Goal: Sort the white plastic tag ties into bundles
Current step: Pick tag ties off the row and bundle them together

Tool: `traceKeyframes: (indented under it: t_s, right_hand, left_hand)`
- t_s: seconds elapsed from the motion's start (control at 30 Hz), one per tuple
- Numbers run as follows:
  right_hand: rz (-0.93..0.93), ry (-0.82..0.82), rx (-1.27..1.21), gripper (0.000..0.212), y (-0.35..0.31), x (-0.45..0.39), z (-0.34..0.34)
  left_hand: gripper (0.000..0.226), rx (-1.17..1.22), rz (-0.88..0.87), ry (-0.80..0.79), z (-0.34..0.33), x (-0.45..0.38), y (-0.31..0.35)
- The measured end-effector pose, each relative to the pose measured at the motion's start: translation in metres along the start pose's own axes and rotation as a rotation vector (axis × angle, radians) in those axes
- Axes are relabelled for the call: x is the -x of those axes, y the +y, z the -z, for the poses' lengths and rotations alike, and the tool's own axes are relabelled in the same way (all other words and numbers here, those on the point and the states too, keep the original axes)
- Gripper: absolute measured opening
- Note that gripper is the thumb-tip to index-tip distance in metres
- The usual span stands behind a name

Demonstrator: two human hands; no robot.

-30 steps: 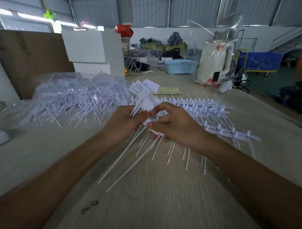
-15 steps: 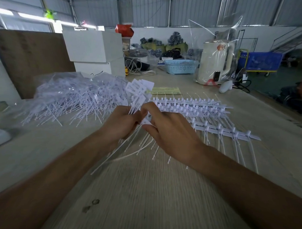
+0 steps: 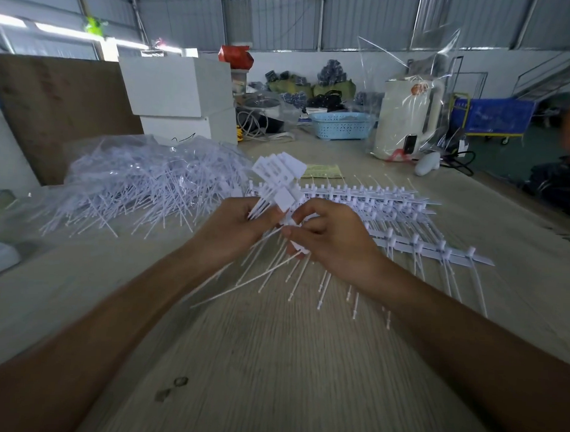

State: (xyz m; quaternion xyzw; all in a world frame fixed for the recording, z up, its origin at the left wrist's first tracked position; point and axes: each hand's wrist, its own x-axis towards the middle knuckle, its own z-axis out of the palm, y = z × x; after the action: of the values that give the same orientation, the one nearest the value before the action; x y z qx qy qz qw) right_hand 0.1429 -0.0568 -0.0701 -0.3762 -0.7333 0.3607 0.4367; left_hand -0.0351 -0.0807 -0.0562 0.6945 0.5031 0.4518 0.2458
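since the picture half a second before, the right hand (image 3: 331, 240) moves a little to the right and up, and the flat heads of the bundle (image 3: 275, 180) stand higher and more spread like a fan. the bundle is made of white plastic ties, each with a flat square head and a long thin tail; the tails point down toward the table (image 3: 272, 360). the left hand (image 3: 231, 230) grips the bundle just under the heads, fingers curled round it. the right hand pinches one tie at the side of the bundle, between thumb and curled fingers. a loose pile (image 3: 142, 185) of the same ties lies on the table to the left, partly under clear plastic. behind the hands, rows of ties (image 3: 400, 213) lie in order, still joined on their strips.
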Motion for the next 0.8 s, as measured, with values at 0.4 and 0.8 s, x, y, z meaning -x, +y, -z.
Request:
traceKeyframes:
  t_s: [0.4, 0.8]
  right_hand:
    - [-0.144, -0.068, -0.132, 0.019, 0.007, -0.001, 0.011]
    - [0.015, -0.268, -0.016, 0.01, 0.003, 0.001, 0.014]
  left_hand:
    - [0.042, -0.068, -0.032, -0.085, -0.001, -0.001, -0.009]
    - [0.037, -0.219, -0.003, -0.018, 0.016, -0.008, -0.022]
